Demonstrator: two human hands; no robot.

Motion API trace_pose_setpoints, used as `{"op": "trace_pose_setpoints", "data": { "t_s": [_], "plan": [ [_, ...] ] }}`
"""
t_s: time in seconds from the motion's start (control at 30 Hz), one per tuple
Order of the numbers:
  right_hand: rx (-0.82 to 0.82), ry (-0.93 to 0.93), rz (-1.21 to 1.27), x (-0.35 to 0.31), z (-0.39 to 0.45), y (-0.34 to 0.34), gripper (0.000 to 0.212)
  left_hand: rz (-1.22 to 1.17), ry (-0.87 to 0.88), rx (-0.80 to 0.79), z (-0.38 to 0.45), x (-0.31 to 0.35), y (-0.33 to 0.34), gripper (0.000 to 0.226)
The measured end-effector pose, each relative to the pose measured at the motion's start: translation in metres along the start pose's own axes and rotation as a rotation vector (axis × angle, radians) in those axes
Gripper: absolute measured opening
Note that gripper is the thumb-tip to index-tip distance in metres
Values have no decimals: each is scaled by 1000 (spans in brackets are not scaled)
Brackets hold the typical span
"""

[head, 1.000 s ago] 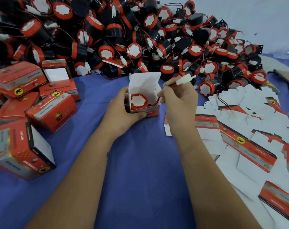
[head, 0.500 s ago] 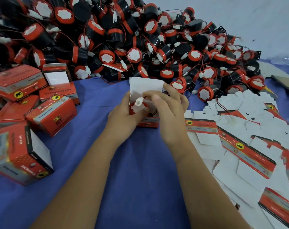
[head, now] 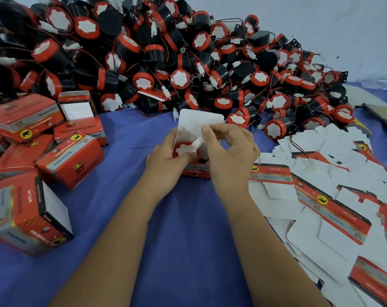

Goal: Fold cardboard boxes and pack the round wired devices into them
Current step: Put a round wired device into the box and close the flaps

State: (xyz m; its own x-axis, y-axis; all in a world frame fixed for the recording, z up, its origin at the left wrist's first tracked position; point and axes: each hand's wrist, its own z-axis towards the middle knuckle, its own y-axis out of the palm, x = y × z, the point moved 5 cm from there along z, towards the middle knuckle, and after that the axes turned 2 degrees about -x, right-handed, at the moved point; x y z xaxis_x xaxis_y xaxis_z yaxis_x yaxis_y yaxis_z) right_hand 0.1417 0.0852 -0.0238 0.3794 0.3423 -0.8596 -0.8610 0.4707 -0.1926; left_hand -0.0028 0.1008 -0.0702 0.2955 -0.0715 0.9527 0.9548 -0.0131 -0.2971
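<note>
Right hand [head: 230, 149] has moved in from 1 o'clock, pinching the white plastic connector [head: 197, 143] onto the round red-and-black wired device [head: 184, 150] inside the open red cardboard box [head: 197, 171]; left hand [head: 166, 160] grips the box. Flap closing likely next.

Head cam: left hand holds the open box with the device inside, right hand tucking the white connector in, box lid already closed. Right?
Not quite. In the head view the box lid is open, its white flap standing up. The rest holds: left hand holds the box with the device inside, right hand pinches the white connector over it.
</note>
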Motion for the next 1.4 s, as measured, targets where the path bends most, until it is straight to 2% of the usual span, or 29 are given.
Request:
{"op": "trace_pose_setpoints", "data": {
  "t_s": [0.33,0.47,0.57,0.67,0.83,1.03,1.4],
  "plan": [
    [-26,-125,-405,12,6,7,16,0,-11,1,-1,-1,-1,57],
    [-30,-352,-623,-3,1,8,26,16,19,58,-3,2,-1,51],
    [0,-430,-699,-8,-2,7,19,27,30,93,-4,3,-3,50],
    [-23,-433,-681,-6,-3,7,9,26,32,101,-4,2,-3,47],
    [-54,-316,-569,-2,-1,7,44,27,24,113,-4,0,-4,45],
    [-215,-175,-279,8,4,6,32,45,10,156,-1,-2,-7,45],
    [-253,-173,-156,14,3,3,26,64,18,140,-3,2,-4,52]
  ]
}}
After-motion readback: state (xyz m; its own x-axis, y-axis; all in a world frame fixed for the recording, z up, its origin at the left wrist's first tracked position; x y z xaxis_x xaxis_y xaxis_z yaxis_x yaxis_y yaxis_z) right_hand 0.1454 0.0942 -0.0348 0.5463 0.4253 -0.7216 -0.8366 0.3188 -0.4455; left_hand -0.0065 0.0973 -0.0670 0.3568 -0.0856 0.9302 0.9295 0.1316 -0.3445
